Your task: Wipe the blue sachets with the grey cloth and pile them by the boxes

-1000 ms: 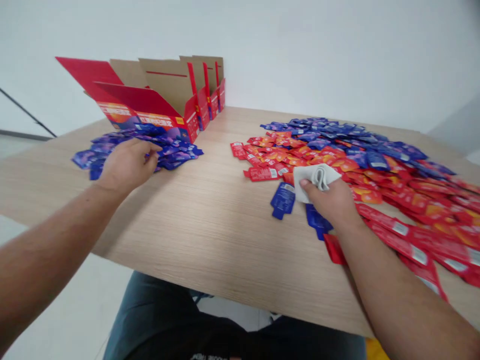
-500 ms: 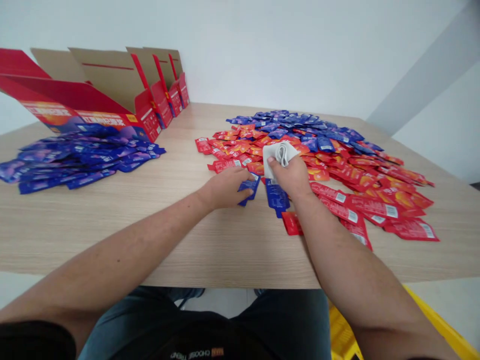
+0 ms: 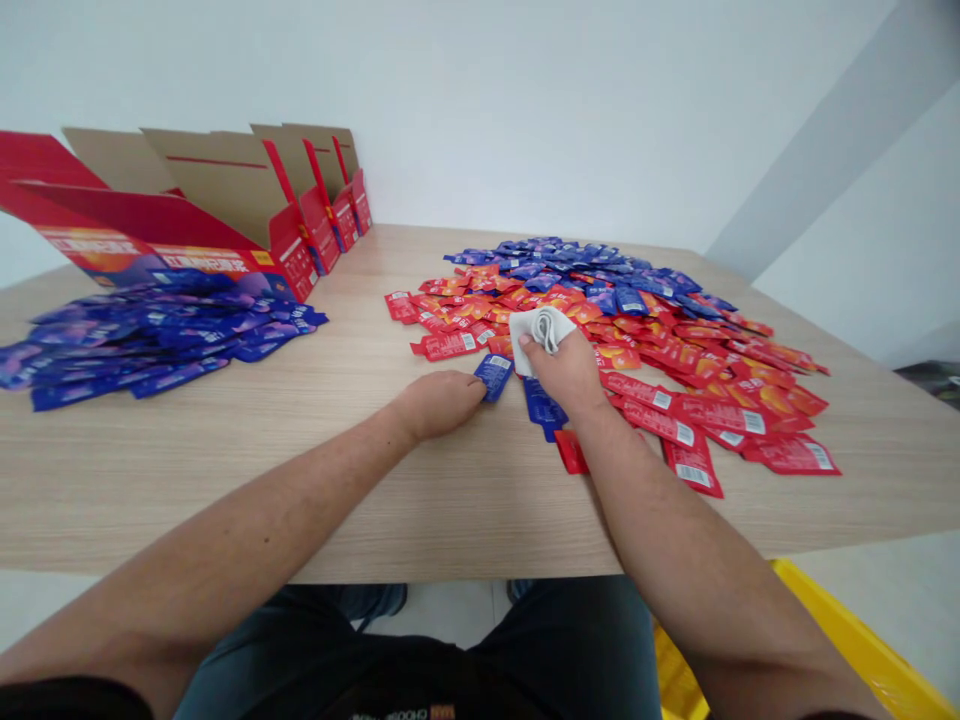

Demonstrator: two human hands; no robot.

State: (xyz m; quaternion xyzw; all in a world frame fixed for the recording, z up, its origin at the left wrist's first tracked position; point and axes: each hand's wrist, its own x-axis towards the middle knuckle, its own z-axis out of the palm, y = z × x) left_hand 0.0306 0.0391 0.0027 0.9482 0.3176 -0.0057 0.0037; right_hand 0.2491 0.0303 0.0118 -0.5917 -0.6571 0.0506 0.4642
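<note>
My left hand (image 3: 442, 405) pinches one end of a small blue sachet (image 3: 495, 376), whose printed back with a white label faces up. Just right of it, my right hand (image 3: 562, 370) is closed on a folded white cloth (image 3: 529, 328), rolled at its top. Under the right hand another blue sachet (image 3: 544, 408) lies on the table, partly covered. A red sachet (image 3: 571, 452) sticks out from beneath the right wrist. Behind and to the right spreads a heap of red sachets (image 3: 675, 400), with blue sachets (image 3: 585, 262) heaped at its back.
Open red cardboard boxes (image 3: 225, 215) stand in a row at the back left. A pile of blue sachets (image 3: 150, 335) lies before them on the wooden table (image 3: 360, 500). Below the table's front edge, at the right, is a yellow crate (image 3: 840, 640).
My left hand has closed on the blue sachet and turned it, with more of its back now showing. The right hand keeps the cloth. The whole view has shifted slightly.
</note>
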